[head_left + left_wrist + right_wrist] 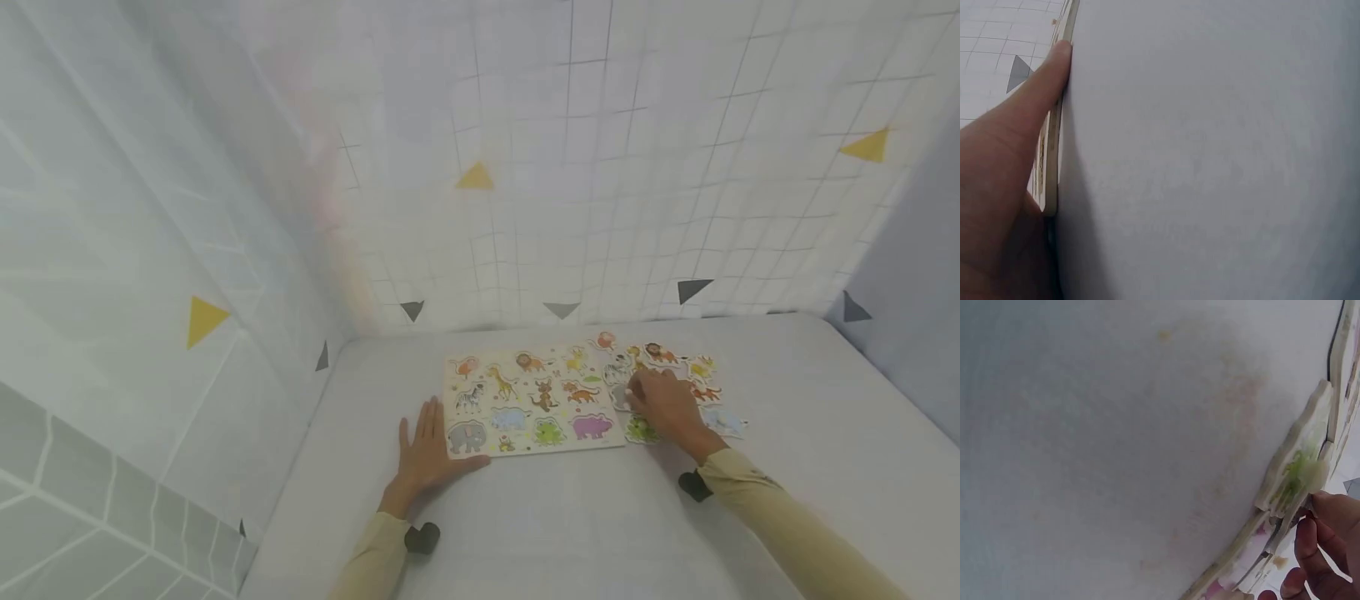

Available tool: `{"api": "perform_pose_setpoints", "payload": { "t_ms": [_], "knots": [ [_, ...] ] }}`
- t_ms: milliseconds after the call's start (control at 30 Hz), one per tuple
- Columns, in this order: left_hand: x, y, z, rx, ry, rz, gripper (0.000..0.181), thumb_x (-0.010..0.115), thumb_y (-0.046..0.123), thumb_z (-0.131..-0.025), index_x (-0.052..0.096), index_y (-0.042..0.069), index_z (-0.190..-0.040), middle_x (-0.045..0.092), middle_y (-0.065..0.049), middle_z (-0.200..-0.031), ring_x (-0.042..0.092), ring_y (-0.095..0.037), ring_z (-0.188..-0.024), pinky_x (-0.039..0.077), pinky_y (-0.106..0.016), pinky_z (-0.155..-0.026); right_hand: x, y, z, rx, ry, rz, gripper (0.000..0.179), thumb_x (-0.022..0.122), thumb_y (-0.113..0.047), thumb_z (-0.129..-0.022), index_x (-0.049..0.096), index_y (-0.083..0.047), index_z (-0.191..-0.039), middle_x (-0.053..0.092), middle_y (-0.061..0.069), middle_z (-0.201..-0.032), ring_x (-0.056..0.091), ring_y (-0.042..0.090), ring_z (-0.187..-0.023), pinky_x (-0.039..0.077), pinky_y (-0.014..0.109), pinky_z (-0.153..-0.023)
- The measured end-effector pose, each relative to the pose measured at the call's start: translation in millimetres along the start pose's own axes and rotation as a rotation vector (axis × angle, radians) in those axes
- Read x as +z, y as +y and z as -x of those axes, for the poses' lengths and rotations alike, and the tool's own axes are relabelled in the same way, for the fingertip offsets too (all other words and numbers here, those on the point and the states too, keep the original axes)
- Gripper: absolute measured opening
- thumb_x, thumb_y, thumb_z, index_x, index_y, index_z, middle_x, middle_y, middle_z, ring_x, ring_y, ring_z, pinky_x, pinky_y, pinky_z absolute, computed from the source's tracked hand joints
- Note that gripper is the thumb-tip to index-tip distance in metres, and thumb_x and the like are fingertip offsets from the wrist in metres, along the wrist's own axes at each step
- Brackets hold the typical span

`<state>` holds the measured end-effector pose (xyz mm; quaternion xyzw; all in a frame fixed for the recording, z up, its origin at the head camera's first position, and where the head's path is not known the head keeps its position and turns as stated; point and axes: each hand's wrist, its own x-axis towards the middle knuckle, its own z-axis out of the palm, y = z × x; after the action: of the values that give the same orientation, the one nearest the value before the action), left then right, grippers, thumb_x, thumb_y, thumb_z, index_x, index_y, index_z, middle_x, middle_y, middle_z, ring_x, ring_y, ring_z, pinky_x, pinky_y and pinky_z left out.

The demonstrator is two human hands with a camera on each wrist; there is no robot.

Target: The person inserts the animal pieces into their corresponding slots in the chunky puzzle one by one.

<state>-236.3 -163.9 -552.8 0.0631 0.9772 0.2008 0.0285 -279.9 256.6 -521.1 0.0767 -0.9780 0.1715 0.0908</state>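
A wooden animal puzzle board [555, 452] lies on the table, with animal pictures across its face. My left hand [426, 457] rests at its near left corner, fingers straight along the left side and thumb along the front edge. Just past the board's right side, my right hand [670, 408] pinches a grey puzzle piece [621, 397] between thumb and fingertips. Most of that piece hides behind the fingers. In the right wrist view a green frog piece [1294, 478] lies beside the fingertips, partly overlapped.
Several loose animal pieces crowd around the right hand: a zebra [615, 368], a lion [662, 353], a tiger [707, 392] and a blue piece [723, 422]. A red-orange piece [605, 340] sits at the board's far right corner. Patterned cloth walls [525, 250] rise behind the table.
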Motion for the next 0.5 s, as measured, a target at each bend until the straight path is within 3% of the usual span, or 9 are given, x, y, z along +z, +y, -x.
{"api": "perform_pose_setpoints", "payload": {
  "t_ms": [167,333,500],
  "knots": [
    [2.0,-0.8,1.5,0.001,0.026,0.003,0.135,0.069,0.083,-0.073,0.009,0.006,-0.166,0.007,-0.013,-0.176,0.008,-0.033,-0.164,-0.002,-0.065,-0.131,-3,-3,1.1,-0.027,0.033,0.013,0.021,0.068,-0.021,-0.098,0.067,-0.001,-0.105,0.068,0.015,-0.093,0.058,0.033,-0.089,0.047,0.047,-0.069],
    [2.4,-4.0,0.6,-0.003,0.006,-0.011,0.134,0.067,0.084,-0.074,0.007,0.007,-0.166,0.005,-0.011,-0.176,0.006,-0.031,-0.165,-0.001,-0.063,-0.132,-2,-7,1.4,-0.096,0.124,0.025,0.019,0.069,-0.02,-0.098,0.067,-0.002,-0.102,0.064,0.018,-0.097,0.058,0.037,-0.093,0.05,0.051,-0.07],
    [-0.3,-4.2,2.0,0.003,-0.012,0.018,0.132,0.067,0.082,-0.075,0.008,0.007,-0.166,0.005,-0.009,-0.176,0.005,-0.03,-0.165,-0.002,-0.06,-0.133,-3,-23,-3.4,-0.161,0.159,0.036,0.016,0.071,-0.017,-0.096,0.069,-0.001,-0.098,0.066,0.022,-0.105,0.06,0.043,-0.103,0.053,0.057,-0.083]
  ]
}}
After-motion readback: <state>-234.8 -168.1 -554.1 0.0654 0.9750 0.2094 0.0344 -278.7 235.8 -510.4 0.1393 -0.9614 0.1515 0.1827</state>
